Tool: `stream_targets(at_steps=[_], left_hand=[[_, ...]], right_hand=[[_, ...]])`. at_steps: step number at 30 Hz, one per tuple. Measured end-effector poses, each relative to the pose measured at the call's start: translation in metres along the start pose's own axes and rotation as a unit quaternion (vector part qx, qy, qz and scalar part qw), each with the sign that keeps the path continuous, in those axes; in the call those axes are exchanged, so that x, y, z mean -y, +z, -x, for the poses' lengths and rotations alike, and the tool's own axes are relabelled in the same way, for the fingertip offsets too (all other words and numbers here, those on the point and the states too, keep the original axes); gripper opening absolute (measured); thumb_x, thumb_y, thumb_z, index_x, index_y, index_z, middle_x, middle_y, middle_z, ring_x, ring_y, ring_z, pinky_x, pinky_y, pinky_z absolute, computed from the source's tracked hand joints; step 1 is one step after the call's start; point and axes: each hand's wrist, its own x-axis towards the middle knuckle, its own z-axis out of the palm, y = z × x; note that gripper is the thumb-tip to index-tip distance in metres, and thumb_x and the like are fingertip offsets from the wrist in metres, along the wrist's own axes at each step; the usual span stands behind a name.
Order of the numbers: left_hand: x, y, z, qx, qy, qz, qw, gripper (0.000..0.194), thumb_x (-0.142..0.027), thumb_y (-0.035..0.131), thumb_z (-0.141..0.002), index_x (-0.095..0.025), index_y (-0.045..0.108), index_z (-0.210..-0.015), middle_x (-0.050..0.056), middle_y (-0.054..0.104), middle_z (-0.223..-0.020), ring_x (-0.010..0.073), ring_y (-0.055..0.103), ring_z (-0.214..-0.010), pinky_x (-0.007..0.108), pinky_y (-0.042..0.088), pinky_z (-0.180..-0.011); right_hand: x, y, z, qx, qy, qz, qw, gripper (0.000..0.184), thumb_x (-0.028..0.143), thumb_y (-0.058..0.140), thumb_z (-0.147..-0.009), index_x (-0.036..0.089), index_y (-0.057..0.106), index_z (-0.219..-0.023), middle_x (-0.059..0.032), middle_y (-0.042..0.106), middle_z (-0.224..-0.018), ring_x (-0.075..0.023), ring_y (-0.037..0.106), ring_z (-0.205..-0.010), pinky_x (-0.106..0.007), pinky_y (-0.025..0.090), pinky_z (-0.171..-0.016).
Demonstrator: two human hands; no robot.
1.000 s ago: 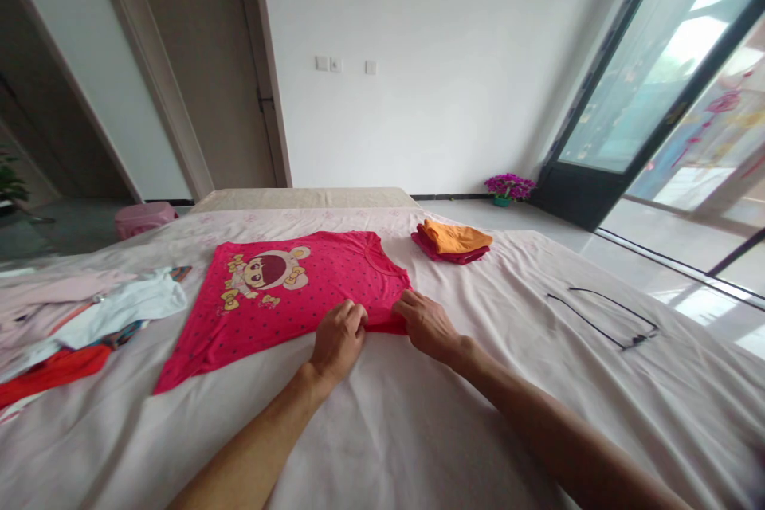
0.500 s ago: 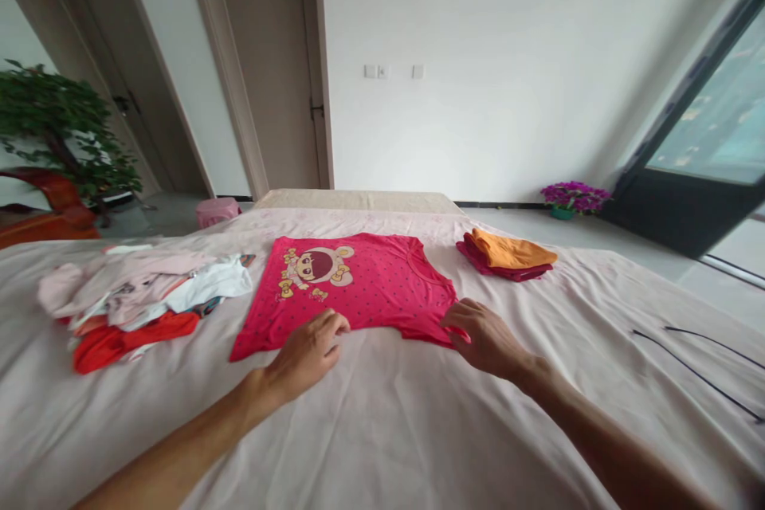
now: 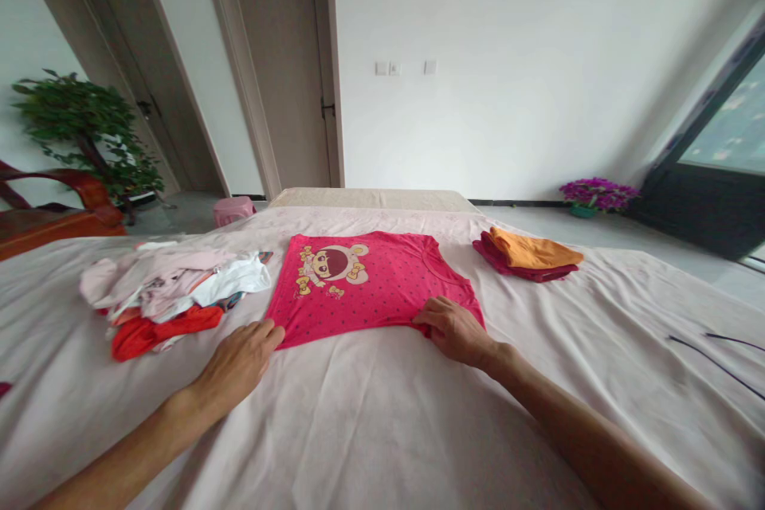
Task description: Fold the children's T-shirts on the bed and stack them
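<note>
A pink dotted T-shirt (image 3: 388, 287) with a cartoon girl print lies flat on the bed sheet, its neckline toward the right. At the shirt's near left corner, by the hem, my left hand (image 3: 242, 355) pinches the cloth. My right hand (image 3: 457, 331) grips the near edge close to the sleeve, fingers closed over the fabric. The sleeve is partly covered by that hand.
To the left lies a loose heap of clothes (image 3: 179, 279) in pink, white and red. A folded stack with an orange garment (image 3: 531, 249) on top sits at the right. Black eyeglasses (image 3: 717, 366) rest on the sheet (image 3: 382, 430) at the far right.
My left hand has slid left along the shirt's near edge to the hem corner. My right hand let the sleeve end go and now holds the near edge. The view has turned left.
</note>
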Motion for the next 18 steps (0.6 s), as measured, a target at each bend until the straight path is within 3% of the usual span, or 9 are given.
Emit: stream_targets(at_steps=[2, 5, 7, 9, 13, 16, 18], left_hand=[[0.009, -0.007, -0.001, 0.043, 0.011, -0.004, 0.999, 0.041, -0.001, 0.046, -0.075, -0.02, 0.064, -0.108, 0.011, 0.067, -0.109, 0.0254, 0.063, -0.101, 0.039, 0.043, -0.088], [0.02, -0.02, -0.014, 0.101, -0.001, 0.016, 0.995, 0.031, -0.006, 0.045, -0.078, -0.02, 0.066, -0.095, 0.009, 0.071, -0.099, 0.0249, 0.066, -0.096, 0.037, 0.045, -0.083], [0.019, -0.025, -0.034, 0.084, -0.023, 0.066, 0.994, 0.026, -0.013, 0.042, -0.085, -0.021, 0.066, -0.09, 0.007, 0.072, -0.094, 0.0225, 0.068, -0.092, 0.034, 0.046, -0.082], [0.01, -0.023, -0.062, 0.019, -0.036, 0.137, 0.99, 0.028, -0.023, 0.038, -0.092, -0.022, 0.066, -0.096, 0.006, 0.073, -0.102, 0.0204, 0.067, -0.099, 0.032, 0.047, -0.087], [-0.02, 0.005, -0.12, -0.098, -0.035, 0.233, 0.967, 0.047, -0.035, 0.032, -0.097, -0.012, 0.057, -0.128, 0.015, 0.059, -0.137, 0.0211, 0.053, -0.13, 0.034, 0.04, -0.108], [-0.03, 0.035, -0.147, -0.118, -0.069, 0.201, 0.97, 0.054, -0.039, 0.035, -0.097, -0.008, 0.05, -0.138, 0.019, 0.05, -0.147, 0.0259, 0.041, -0.141, 0.042, 0.032, -0.115], [-0.025, 0.053, -0.151, -0.118, -0.095, 0.159, 0.975, 0.056, -0.042, 0.037, -0.096, -0.01, 0.049, -0.141, 0.02, 0.047, -0.149, 0.0296, 0.038, -0.142, 0.047, 0.03, -0.115]], right_hand=[[-0.001, -0.003, 0.002, 0.001, 0.003, -0.001, 1.0, 0.041, -0.002, 0.048, -0.075, 0.022, 0.073, -0.096, -0.0043, 0.065, -0.088, -0.0172, 0.056, -0.087, -0.027, 0.04, -0.074], [-0.002, -0.01, 0.001, 0.017, -0.002, -0.011, 1.0, 0.037, 0.0, 0.051, -0.076, 0.023, 0.073, -0.095, -0.003, 0.067, -0.089, -0.0169, 0.059, -0.088, -0.027, 0.042, -0.076], [-0.004, -0.014, -0.007, 0.021, 0.011, -0.021, 0.999, 0.03, 0.006, 0.052, -0.082, 0.023, 0.073, -0.096, -0.003, 0.07, -0.092, -0.0173, 0.062, -0.09, -0.027, 0.044, -0.079], [-0.004, -0.015, -0.02, 0.011, 0.036, -0.03, 0.999, 0.029, 0.013, 0.048, -0.091, 0.022, 0.073, -0.102, -0.0048, 0.071, -0.099, -0.0181, 0.064, -0.095, -0.029, 0.047, -0.083], [-0.003, -0.003, -0.053, -0.008, 0.048, -0.015, 0.999, 0.039, 0.027, 0.042, -0.1, 0.017, 0.06, -0.132, -0.0115, 0.064, -0.13, -0.0226, 0.058, -0.119, -0.036, 0.044, -0.102], [-0.008, 0.017, -0.073, 0.028, 0.046, 0.01, 0.998, 0.053, 0.039, 0.039, -0.102, 0.015, 0.044, -0.148, -0.0138, 0.044, -0.152, -0.0272, 0.039, -0.141, -0.043, 0.031, -0.117], [-0.019, 0.03, -0.079, 0.061, 0.056, 0.016, 0.996, 0.06, 0.046, 0.035, -0.102, 0.014, 0.036, -0.153, -0.0139, 0.032, -0.158, -0.0287, 0.027, -0.147, -0.046, 0.025, -0.12]])
